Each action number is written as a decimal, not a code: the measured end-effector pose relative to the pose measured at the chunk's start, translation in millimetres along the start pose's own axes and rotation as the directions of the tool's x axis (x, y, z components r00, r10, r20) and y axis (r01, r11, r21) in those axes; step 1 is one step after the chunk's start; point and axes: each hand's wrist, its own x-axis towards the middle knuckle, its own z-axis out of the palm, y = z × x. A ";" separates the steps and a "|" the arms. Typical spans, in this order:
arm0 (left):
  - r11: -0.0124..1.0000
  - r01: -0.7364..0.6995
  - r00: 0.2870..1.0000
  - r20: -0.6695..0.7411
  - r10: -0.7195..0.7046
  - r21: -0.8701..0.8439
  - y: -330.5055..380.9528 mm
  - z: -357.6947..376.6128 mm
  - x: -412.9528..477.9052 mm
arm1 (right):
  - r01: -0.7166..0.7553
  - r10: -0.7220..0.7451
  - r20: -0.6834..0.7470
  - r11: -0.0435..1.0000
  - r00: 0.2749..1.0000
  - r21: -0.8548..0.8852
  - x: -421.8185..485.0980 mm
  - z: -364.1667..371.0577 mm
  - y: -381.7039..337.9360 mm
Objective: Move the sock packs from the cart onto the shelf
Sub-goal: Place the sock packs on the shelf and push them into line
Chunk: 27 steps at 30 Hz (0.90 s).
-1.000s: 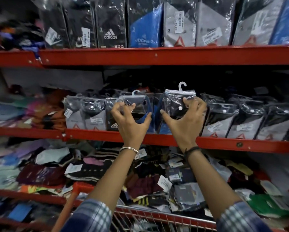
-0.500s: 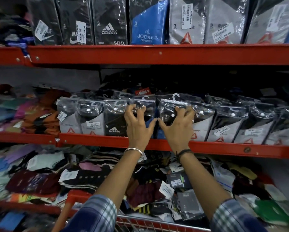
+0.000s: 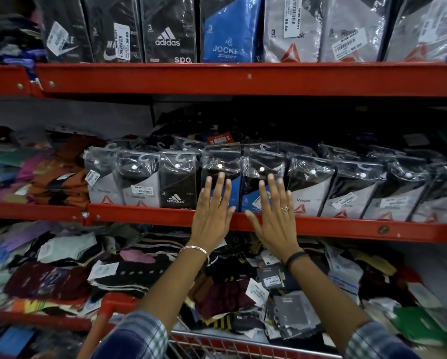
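Observation:
Two black-and-blue sock packs in clear plastic stand upright side by side in the row on the middle red shelf (image 3: 165,213): the left pack (image 3: 221,164) and the right pack (image 3: 262,164). My left hand (image 3: 213,216) is flat and open in front of the left pack, fingers spread, holding nothing. My right hand (image 3: 275,218), with a ring, is open the same way before the right pack. Whether the palms touch the packs I cannot tell. The red cart rim (image 3: 230,340) shows at the bottom, between my sleeves.
Further upright packs fill the row, an Adidas pack (image 3: 177,182) to the left and Reebok packs (image 3: 308,187) to the right. The top shelf (image 3: 243,79) holds tall packs. Loose socks (image 3: 139,268) are heaped on the lowest shelf, folded socks (image 3: 54,182) at left.
Both hands have let go of the two packs, which now stand in the row. The hands dropped lower and opened flat in front of them.

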 end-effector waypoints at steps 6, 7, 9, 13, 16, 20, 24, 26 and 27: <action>0.999 0.001 0.998 0.058 0.001 -0.041 -7.8 15.1 9.9 | 0.122 -0.104 0.181 0.988 0.978 -0.092 2.7 11.8 19.5; 0.999 0.004 0.999 0.053 -0.002 -0.037 -8.0 17.5 10.4 | 0.120 -0.100 0.198 0.989 0.975 -0.091 4.3 12.4 20.4; 1.000 0.008 0.999 0.045 -0.007 -0.030 -9.0 20.5 10.2 | 0.123 -0.102 0.227 0.989 0.968 -0.082 6.5 13.0 21.1; 1.000 -0.006 0.998 0.059 0.006 0.001 -11.6 21.4 11.9 | 0.135 -0.119 0.306 0.990 0.945 -0.033 10.4 9.1 21.9; 1.000 0.013 0.998 0.058 -0.012 -0.006 -6.0 18.3 9.0 | 0.176 -0.193 0.318 0.981 0.928 0.081 10.6 -4.2 26.2; 0.999 0.046 0.999 -0.006 -0.046 -0.004 18.6 9.8 0.6 | 0.240 -0.318 0.254 0.925 0.913 0.294 3.8 -34.8 45.7; 0.993 -0.109 0.992 -0.070 0.105 -0.048 63.9 3.1 11.2 | 0.223 -0.251 0.115 0.952 0.961 0.210 -17.6 -57.3 92.1; 0.978 -0.198 0.977 -0.099 0.191 -0.071 90.9 2.6 24.6 | 0.174 -0.180 0.041 0.977 0.983 0.123 -30.7 -65.5 123.3; 0.967 -0.242 0.966 -0.109 0.234 -0.073 101.1 3.1 30.0 | 0.159 -0.161 0.015 0.984 0.987 0.077 -36.6 -67.0 135.5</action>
